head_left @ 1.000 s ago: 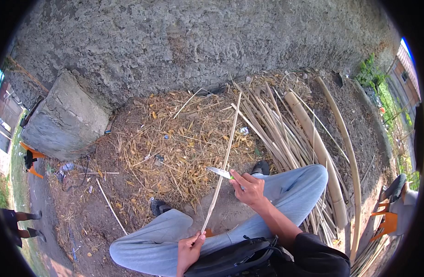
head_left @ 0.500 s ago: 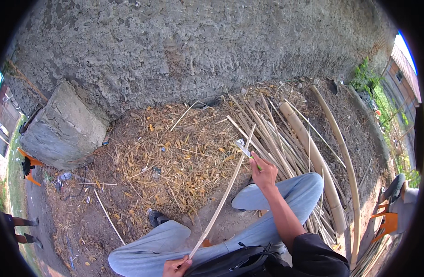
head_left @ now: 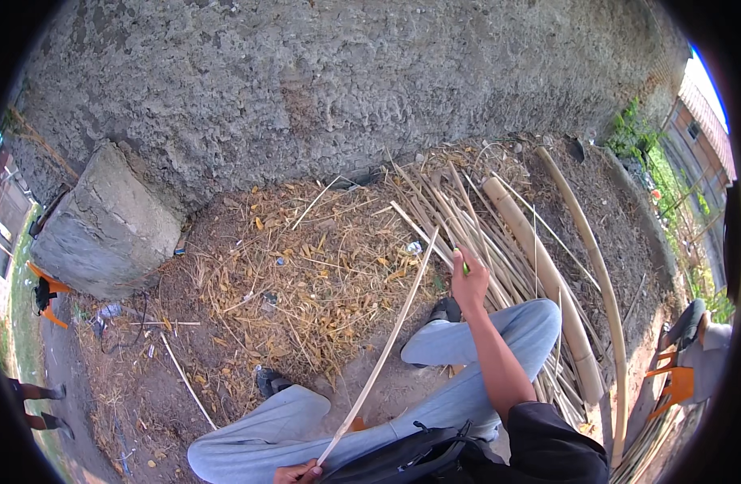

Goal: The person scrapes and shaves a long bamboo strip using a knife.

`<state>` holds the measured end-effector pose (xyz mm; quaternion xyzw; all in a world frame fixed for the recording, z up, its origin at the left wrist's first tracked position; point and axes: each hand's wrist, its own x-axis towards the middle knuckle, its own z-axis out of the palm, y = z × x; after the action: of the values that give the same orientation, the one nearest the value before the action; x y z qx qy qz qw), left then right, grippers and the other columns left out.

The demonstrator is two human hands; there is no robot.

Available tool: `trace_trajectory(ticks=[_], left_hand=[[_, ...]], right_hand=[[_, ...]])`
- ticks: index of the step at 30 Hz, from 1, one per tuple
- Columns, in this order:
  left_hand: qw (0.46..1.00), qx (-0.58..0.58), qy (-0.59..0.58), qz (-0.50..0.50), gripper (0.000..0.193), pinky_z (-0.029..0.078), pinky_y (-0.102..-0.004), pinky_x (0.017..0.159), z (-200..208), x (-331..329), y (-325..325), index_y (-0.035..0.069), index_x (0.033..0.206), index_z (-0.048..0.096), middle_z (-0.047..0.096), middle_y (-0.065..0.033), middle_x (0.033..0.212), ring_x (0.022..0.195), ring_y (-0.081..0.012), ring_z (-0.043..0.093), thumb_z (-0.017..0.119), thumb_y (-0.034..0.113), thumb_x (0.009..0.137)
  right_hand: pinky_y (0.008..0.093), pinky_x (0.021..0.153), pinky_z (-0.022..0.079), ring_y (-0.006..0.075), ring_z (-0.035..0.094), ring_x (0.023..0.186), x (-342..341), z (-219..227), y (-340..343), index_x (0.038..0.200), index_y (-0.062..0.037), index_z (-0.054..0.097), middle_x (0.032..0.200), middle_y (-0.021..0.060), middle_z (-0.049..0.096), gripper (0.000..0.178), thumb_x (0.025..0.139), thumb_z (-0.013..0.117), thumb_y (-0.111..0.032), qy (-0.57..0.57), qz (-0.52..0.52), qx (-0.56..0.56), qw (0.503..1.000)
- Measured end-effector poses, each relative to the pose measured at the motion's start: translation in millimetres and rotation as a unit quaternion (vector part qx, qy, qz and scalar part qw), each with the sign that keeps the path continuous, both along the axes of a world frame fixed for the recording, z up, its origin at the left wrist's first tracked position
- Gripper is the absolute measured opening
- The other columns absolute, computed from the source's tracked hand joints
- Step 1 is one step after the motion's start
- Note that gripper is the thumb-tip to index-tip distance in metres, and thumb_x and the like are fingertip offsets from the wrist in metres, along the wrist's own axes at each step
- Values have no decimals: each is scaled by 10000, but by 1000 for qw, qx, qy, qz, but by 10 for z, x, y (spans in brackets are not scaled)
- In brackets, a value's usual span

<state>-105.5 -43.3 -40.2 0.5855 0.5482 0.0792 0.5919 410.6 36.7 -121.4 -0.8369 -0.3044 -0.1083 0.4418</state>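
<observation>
A long pale bamboo strip (head_left: 382, 352) slants up from the lower middle over my lap, its far tip above the leaf litter. My left hand (head_left: 296, 473) is closed round its near end, partly cut off by the picture's lower edge. My right hand (head_left: 470, 284) is closed round a small knife (head_left: 466, 268); a bit of its green handle shows, while the blade is hard to make out. That hand stands to the right of the strip's far end, apart from it, over the near edge of a pile of split bamboo strips (head_left: 477, 242).
A thick bamboo pole (head_left: 540, 278) and a curved pole (head_left: 594, 242) lie right of the pile. Ahead rises a rough grey wall (head_left: 346, 89), with a concrete block (head_left: 112, 226) at left. Other people's legs (head_left: 44, 405) show at left; an orange chair (head_left: 673, 387) stands at far right.
My right hand with the knife has come off the bamboo strip and moved slightly up and right. The left hand and strip have shifted a little left and down.
</observation>
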Motion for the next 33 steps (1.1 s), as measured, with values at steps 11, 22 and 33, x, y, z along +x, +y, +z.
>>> trace_trajectory(ticks=[11, 22, 33], left_hand=[[991, -36, -62, 110, 350, 260, -263, 472, -149, 340, 83, 109, 743, 621, 392, 89, 576, 515, -37, 345, 643, 370, 975], [996, 51, 71, 7, 388, 295, -264, 501, -334, 303, 46, 69, 1161, 719, 397, 76, 595, 569, -45, 356, 671, 393, 953], [996, -33, -2, 81, 344, 344, -237, 500, -351, 315, 57, 72, 1213, 712, 503, 62, 618, 561, -36, 426, 669, 311, 969]], right_hand=[[225, 568, 438, 43, 530, 647, -1047, 314, -138, 1145, 63, 681, 734, -14, 631, 480, 875, 775, -323, 356, 181, 77, 914], [269, 512, 394, 58, 531, 576, -1078, 159, 72, 841, 8, 754, 656, 26, 678, 261, 895, 742, -247, 358, 181, 55, 914], [239, 429, 330, 59, 451, 461, -420, 336, 173, 755, -15, 659, 585, -6, 559, 267, 912, 709, -224, 584, 89, 261, 764]])
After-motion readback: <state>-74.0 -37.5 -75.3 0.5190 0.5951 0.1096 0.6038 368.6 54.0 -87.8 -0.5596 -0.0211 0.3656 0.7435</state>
